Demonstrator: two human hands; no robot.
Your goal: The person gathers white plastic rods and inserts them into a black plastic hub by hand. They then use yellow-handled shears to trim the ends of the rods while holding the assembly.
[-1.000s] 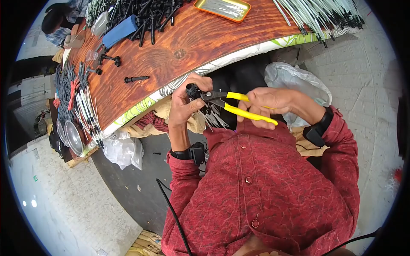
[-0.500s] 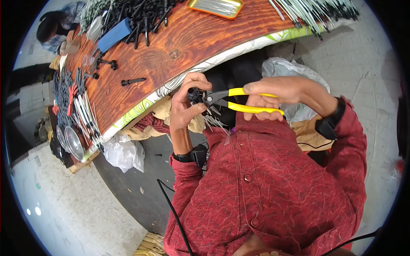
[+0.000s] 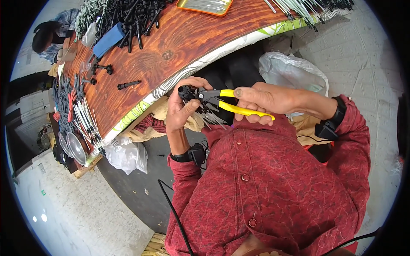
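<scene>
My left hand [image 3: 179, 113] is closed around a small bunch of black plastic fittings [image 3: 186, 92] in front of my chest, just off the table's near edge. Thin pale strips [image 3: 214, 119] trail down from the bunch. In my right hand [image 3: 269, 99] I grip yellow-handled pliers [image 3: 241, 110], their dark jaws reaching into the bunch beside my left thumb. What exactly the jaws bite on is hidden among the fittings.
On the wooden table [image 3: 171, 70] lie a single black fitting [image 3: 129, 85], a blue block [image 3: 109, 40], a heap of black fittings [image 3: 139, 19] and an orange-rimmed tray [image 3: 205, 12] of thin strips. A plastic bag [image 3: 290, 70] stands beyond my right arm. Another person [image 3: 49, 36] sits far left.
Both hands and the pliers appear slightly further left, along with a small shift of the whole view. The plier handles have come closer together.
</scene>
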